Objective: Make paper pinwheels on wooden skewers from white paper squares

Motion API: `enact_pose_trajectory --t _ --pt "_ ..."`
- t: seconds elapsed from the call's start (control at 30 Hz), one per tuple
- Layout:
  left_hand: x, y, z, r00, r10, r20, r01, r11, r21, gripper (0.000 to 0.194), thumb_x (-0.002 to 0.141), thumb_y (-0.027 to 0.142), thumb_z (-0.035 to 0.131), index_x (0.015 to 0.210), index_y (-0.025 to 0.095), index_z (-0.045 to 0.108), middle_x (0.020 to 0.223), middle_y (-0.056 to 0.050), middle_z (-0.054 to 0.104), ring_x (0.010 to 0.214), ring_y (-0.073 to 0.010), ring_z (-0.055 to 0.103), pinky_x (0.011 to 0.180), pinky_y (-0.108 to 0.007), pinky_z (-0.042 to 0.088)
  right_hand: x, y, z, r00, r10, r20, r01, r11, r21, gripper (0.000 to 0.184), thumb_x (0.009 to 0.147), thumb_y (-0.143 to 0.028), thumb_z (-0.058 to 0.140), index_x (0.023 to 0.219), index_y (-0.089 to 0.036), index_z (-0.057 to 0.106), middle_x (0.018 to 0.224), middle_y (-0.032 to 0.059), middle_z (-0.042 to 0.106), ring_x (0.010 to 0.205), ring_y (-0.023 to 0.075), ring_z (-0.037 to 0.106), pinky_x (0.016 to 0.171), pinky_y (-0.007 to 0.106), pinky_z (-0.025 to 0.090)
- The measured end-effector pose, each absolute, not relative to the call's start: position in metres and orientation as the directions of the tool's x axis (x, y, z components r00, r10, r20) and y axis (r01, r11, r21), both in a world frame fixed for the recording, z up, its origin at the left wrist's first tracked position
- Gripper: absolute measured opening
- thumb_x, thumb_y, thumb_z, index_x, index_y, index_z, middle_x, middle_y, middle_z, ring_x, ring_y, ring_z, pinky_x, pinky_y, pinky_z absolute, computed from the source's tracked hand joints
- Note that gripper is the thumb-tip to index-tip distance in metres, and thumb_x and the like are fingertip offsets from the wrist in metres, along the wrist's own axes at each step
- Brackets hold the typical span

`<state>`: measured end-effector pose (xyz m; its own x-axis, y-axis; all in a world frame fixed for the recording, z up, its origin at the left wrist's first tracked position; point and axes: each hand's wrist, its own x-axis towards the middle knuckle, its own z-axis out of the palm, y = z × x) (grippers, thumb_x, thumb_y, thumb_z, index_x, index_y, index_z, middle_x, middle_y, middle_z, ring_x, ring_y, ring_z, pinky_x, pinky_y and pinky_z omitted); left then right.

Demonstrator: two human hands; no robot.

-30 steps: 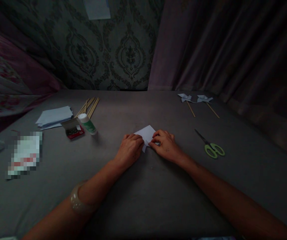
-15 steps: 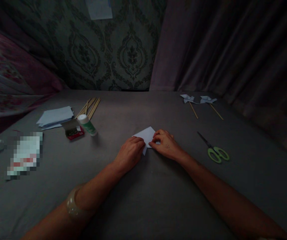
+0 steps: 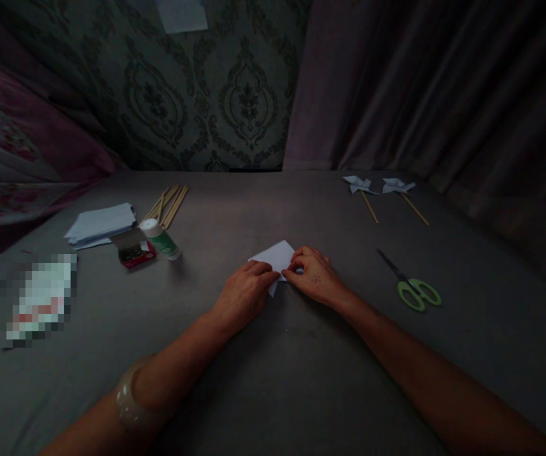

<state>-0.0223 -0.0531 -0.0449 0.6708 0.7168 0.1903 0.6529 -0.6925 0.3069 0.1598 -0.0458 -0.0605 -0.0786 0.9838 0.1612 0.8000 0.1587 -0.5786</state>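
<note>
1. Two bare hands were on one piece: the L hand and R hand both had the white paper, approx. ctr of the grey worktop, straight ahead of the wearer; scissors lay off to the right, well apart.
2. R grip: narrow, thumb + index tips nearly together on the paper's near edge, holding it AFAICT.
3. L grip: narrow too, fingers bunched over the paper's left part & holding it; thumb tip sat just beside the R fingertips. Exact finger placement underneath = hidden.
4. Step in hand, my read: working a fold at the near edge, where a small flap stuck out below the L thumb.
5. Doing it well called for: L hand steady as anchor, edges matched b4 any hard press, then firm, even pressure outward from where the thumbs met. Too much pull btwn the hands risked skewing or tearing thin stock.
6. Direction: one sharp corner pointed away from the wearer, toward the wall, a touch right; the flap pointed back toward the wearer, a bit left.
7. Long axis: the longest visible run seemed to go far corner to flap tip, i.e. roughly fore-aft w/ a slight lean. Hands covered both sides, so the true long axis couldn't be confirmed.
</note>
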Motion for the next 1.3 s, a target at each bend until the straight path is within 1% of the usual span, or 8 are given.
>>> enact_pose_trajectory --t 0.2,0.63,0.83,0.97,1.03,1.1,1.2,1.3 --pt "-0.021 -0.054 -0.043 0.673 0.727 0.136 0.673 -0.678 0.295 0.037 0.089 0.009 0.044 0.118 0.019 0.065 0.112 -0.009 0.065 0.104 -0.0234 0.057 0.093 -0.038 0.048 0.159 -0.046 -0.060 -0.067 0.987 0.148 0.803 0.141 -0.580 0.012 0.075 -0.023 0.069 0.063 -0.019 0.065 0.093 0.0045 0.064 0.096 0.0207 0.056 0.085 0.038 0.036" --pt "-0.021 -0.054 -0.044 0.679 0.723 0.123 0.685 -0.685 0.247 0.040 0.086 0.007 0.045 0.117 0.020 0.066 0.112 -0.009 0.064 0.102 -0.0221 0.056 0.092 -0.037 0.047 0.158 -0.045 -0.057 -0.057 0.994 0.094 0.834 0.099 -0.543 0.013 0.075 -0.024 0.068 0.064 -0.019 0.064 0.091 0.0047 0.064 0.094 0.0211 0.057 0.085 0.038 0.037" --pt "-0.018 -0.055 -0.041 0.673 0.735 0.086 0.720 -0.677 0.155 0.036 0.087 0.012 0.046 0.116 0.022 0.066 0.112 -0.009 0.064 0.102 -0.0243 0.056 0.089 -0.041 0.043 0.156 -0.047 -0.057 -0.057 0.993 0.107 0.842 0.106 -0.529 0.013 0.075 -0.024 0.067 0.064 -0.019 0.063 0.090 0.0050 0.065 0.095 0.0214 0.057 0.087 0.039 0.037" --pt "-0.016 -0.056 -0.040 0.666 0.737 0.117 0.724 -0.676 0.140 0.033 0.088 0.014 0.047 0.113 0.022 0.067 0.111 -0.008 0.065 0.101 -0.0233 0.057 0.092 -0.041 0.040 0.160 -0.047 -0.057 -0.016 0.984 0.176 0.814 0.115 -0.569 0.011 0.077 -0.026 0.064 0.068 -0.019 0.064 0.090 0.0057 0.064 0.093 0.0217 0.058 0.086 0.039 0.039" --pt "-0.016 -0.057 -0.041 0.665 0.735 0.132 0.722 -0.678 0.137 0.033 0.087 0.013 0.048 0.112 0.022 0.067 0.110 -0.008 0.066 0.100 -0.0232 0.057 0.093 -0.042 0.039 0.164 -0.047 -0.058 0.030 0.969 0.243 0.783 0.128 -0.608 0.009 0.078 -0.023 0.059 0.073 -0.019 0.066 0.090 0.0060 0.064 0.091 0.0210 0.059 0.085 0.038 0.040" --pt "-0.016 -0.057 -0.042 0.667 0.733 0.134 0.721 -0.680 0.131 0.033 0.086 0.012 0.048 0.110 0.022 0.068 0.109 -0.008 0.066 0.100 -0.0235 0.058 0.094 -0.044 0.038 0.167 -0.049 -0.058 0.049 0.947 0.316 0.772 0.165 -0.614 0.013 0.077 -0.019 0.056 0.078 -0.020 0.069 0.091 0.0062 0.063 0.091 0.0210 0.058 0.086 0.038 0.039" --pt "-0.016 -0.057 -0.043 0.662 0.734 0.155 0.723 -0.679 0.126 0.031 0.086 0.011 0.048 0.106 0.022 0.069 0.107 -0.007 0.067 0.098 -0.0233 0.059 0.095 -0.044 0.036 0.167 -0.056 -0.059 -0.022 0.914 0.406 0.793 0.263 -0.550 0.020 0.076 -0.015 0.053 0.081 -0.022 0.071 0.092 0.0059 0.062 0.095 0.0219 0.056 0.090 0.040 0.036" --pt "-0.015 -0.058 -0.043 0.658 0.734 0.172 0.722 -0.679 0.135 0.030 0.086 0.011 0.049 0.106 0.022 0.069 0.105 -0.007 0.067 0.097 -0.0227 0.059 0.097 -0.044 0.035 0.163 -0.062 -0.060 -0.140 0.885 0.444 0.817 0.357 -0.453 0.025 0.077 -0.013 0.052 0.084 -0.023 0.073 0.093 0.0060 0.061 0.095 0.0216 0.054 0.090 0.040 0.033"
